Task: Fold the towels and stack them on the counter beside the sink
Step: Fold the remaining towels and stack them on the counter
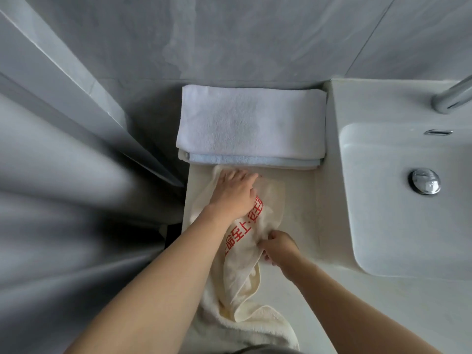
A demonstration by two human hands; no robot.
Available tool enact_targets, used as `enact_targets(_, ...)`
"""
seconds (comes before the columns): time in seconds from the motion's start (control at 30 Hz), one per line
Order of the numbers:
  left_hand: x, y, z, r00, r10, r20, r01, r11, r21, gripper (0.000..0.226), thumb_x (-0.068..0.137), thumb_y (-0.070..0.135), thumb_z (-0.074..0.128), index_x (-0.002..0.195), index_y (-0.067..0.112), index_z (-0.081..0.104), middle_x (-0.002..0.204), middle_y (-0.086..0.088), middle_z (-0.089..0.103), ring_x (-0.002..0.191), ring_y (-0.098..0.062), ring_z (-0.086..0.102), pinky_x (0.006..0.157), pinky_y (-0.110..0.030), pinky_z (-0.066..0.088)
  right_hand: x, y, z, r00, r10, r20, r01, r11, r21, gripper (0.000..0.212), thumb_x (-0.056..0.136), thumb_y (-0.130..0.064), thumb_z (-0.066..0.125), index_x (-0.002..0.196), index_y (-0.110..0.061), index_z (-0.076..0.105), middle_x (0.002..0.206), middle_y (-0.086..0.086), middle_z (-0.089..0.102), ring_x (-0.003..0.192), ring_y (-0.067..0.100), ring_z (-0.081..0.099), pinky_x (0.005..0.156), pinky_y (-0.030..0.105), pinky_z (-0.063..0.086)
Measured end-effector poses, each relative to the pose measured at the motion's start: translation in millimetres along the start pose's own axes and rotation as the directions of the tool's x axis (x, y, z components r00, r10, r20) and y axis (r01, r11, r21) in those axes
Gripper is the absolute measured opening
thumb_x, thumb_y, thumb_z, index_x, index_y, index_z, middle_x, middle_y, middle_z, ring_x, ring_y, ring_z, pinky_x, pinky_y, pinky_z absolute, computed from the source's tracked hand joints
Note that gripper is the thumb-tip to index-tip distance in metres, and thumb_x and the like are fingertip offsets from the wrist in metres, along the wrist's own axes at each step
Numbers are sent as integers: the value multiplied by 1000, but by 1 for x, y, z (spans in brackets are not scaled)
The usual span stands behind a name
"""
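A cream towel [245, 264] with red printed characters lies crumpled along the counter [298, 208] left of the sink, its near end hanging over the front edge. My left hand [233, 194] presses flat on the towel's far end with straight fingers. My right hand [277, 247] pinches a fold in the towel's middle, fingers curled. Behind them, against the wall, sits a stack of folded towels: a white towel [251, 122] on top of a light blue towel [255, 160].
The white sink basin [398, 200] with a chrome drain plug [424, 181] fills the right side. A chrome faucet [452, 97] reaches in at the upper right. Grey tiled walls stand behind and to the left.
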State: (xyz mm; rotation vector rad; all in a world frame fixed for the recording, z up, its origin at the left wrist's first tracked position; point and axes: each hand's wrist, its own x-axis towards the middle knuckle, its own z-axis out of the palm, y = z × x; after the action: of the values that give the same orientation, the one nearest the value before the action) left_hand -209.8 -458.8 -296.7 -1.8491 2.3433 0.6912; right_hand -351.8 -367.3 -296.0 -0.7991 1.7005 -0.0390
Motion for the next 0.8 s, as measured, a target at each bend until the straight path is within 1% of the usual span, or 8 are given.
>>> enact_targets(0.17,14,-4,2,984,-153,92,118,944,307,42,94,21,48,135,23,43,118,-9,66,110,-32,61,88,-41,39,-2,-8,-28,989,-44,-140,88,942,323,13,84,-14,50,95,-10,56,90,12,65,77,25,63,63,35,57)
enact_targets(0.27,11,7,2,989,-117,93,73,922,379,44,91,18,50,135,23,49,131,-9,53,124,-30,48,98,-41,36,-1,-8,-43,964,-55,-259,145,929,341,12,91,-12,48,97,-17,57,91,8,63,74,21,59,59,26,46)
enact_targets(0.4,-2,9,11,962,-169,216,119,967,226,34,86,23,54,118,22,65,128,-8,48,122,-31,42,102,-40,38,-4,-6,-47,961,-133,-243,204,933,298,11,96,-20,52,102,-17,62,98,8,65,78,19,60,60,26,49)
enact_targets(0.47,-14,6,4,946,-284,155,306,941,-143,21,85,21,53,99,18,69,104,-6,67,100,-29,62,84,-36,51,-7,-7,-51,964,-171,-206,220,944,248,15,93,-24,57,105,-14,60,99,8,67,82,21,64,64,31,55)
enact_targets(0.53,-28,3,-14,869,-469,159,451,618,-644,15,82,11,51,80,15,66,73,-2,68,72,-24,66,64,-30,51,-12,-9,-56,978,-175,-116,195,962,191,22,85,-23,64,105,-14,59,97,8,68,85,23,67,68,35,58)
enact_targets(0.63,-46,-11,-44,755,-633,171,348,167,-922,17,72,-6,44,72,10,51,62,-2,49,64,-22,50,57,-29,38,-18,-12,-63,982,-152,111,171,969,-179,26,74,-19,68,100,-14,66,89,3,68,76,17,64,63,25,49)
enact_targets(0.73,-62,-26,-63,751,-643,150,229,40,-973,26,72,-9,42,80,12,55,76,-5,53,77,-24,54,66,-32,44,-16,-12,-64,974,-179,139,217,914,-342,18,76,-20,69,91,-11,68,81,2,63,69,14,56,62,23,43)
enact_targets(0.8,-70,-38,-67,746,-655,122,179,20,-984,26,72,-2,45,86,14,59,85,-10,60,84,-28,59,76,-38,51,-10,-15,-66,969,-245,-23,244,969,-46,8,85,-14,68,89,-7,67,85,10,63,72,18,57,59,23,44)
